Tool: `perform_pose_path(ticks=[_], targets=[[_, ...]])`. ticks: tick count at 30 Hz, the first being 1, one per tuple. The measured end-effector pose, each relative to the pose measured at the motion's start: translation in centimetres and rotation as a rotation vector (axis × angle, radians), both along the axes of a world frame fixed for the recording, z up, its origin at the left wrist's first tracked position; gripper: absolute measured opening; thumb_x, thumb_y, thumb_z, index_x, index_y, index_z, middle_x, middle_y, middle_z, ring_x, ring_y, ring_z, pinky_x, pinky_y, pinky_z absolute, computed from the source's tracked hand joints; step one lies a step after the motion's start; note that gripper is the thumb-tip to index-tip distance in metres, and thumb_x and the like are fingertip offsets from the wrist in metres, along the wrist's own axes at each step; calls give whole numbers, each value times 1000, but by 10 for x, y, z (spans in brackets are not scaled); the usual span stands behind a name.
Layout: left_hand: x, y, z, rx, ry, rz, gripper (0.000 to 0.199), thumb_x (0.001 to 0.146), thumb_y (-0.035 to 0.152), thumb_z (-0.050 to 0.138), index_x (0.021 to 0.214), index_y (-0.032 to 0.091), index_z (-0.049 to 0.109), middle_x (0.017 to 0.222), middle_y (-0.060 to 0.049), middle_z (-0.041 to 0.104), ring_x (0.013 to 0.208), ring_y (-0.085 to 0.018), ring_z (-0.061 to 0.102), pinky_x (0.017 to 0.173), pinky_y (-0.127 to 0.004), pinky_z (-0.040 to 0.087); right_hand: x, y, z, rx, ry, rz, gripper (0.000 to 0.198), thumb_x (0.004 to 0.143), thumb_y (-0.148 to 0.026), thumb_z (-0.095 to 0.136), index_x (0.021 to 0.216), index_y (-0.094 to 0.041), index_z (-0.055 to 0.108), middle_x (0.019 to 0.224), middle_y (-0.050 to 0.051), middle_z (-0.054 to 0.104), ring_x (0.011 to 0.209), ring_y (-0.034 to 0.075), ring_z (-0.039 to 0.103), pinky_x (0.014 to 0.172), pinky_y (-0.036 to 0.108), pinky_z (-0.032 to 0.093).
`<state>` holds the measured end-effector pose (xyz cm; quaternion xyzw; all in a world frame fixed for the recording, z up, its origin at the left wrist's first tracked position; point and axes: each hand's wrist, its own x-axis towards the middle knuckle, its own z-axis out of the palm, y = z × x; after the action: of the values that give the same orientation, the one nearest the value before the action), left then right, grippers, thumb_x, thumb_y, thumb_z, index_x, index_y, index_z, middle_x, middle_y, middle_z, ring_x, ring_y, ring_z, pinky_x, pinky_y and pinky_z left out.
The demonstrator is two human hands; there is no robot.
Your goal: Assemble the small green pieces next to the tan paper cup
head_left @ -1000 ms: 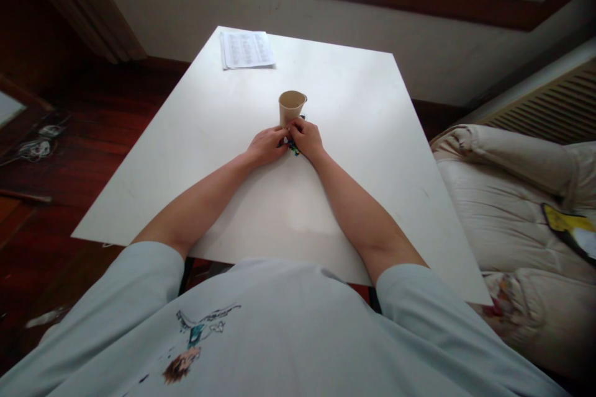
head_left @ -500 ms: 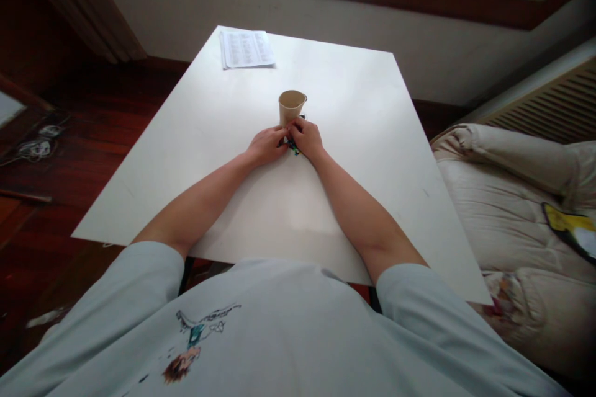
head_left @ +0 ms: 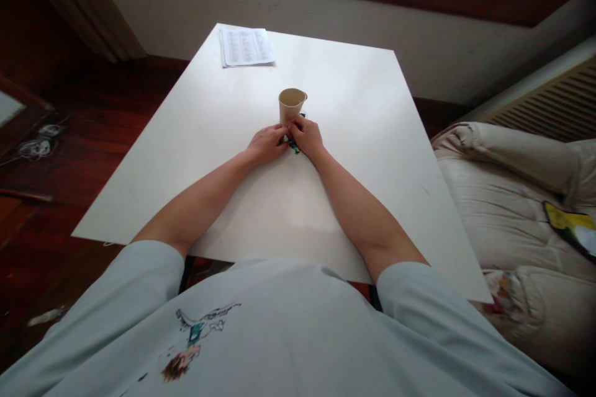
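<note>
A beige cup (head_left: 289,113) with an open top stands upright on the white table (head_left: 354,93). Just in front of it, my left hand (head_left: 269,141) and my right hand (head_left: 306,135) meet with curled fingers. Between and under them lies a small dark bundle with green and blue bits (head_left: 293,146), mostly covered by the fingers; its kind cannot be made out. Both hands have their fingertips closed together close to the cup's base. Something small and dark shows behind my right hand, beside the cup.
Printed sheets of paper (head_left: 248,48) lie at the table's far left corner. A beige padded sofa (head_left: 493,198) stands along the right side, with a yellow and black item (head_left: 570,223) on it. Cables (head_left: 37,147) lie on the floor to the left.
The hands and cup keep their places, with at most a tiny shift of the fingers. The whole view has shifted very slightly.
</note>
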<state>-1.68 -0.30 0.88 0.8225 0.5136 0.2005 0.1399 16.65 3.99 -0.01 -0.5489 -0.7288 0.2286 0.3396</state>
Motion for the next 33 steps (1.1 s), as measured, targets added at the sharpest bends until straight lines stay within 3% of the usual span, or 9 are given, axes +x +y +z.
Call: perform_pose_path(ticks=[7, 33], targets=[[1, 1, -1, 10, -1, -2, 28, 97, 22, 67, 121, 23, 80, 114, -10, 78, 100, -26, 74, 89, -36, 55, 1, 6, -9, 36, 18, 8, 24, 98, -33, 61, 98, -21, 82, 92, 6, 81, 92, 25, 72, 91, 37, 56], [1, 0, 0, 25, -18, -4, 27, 95, 21, 68, 118, 22, 81, 110, -10, 78, 99, -26, 73, 88, -36, 56, 1, 5, -8, 49, 30, 13, 25, 99, -37, 61, 98, -21, 81, 93, 7, 80, 93, 26, 73, 90, 39, 58]])
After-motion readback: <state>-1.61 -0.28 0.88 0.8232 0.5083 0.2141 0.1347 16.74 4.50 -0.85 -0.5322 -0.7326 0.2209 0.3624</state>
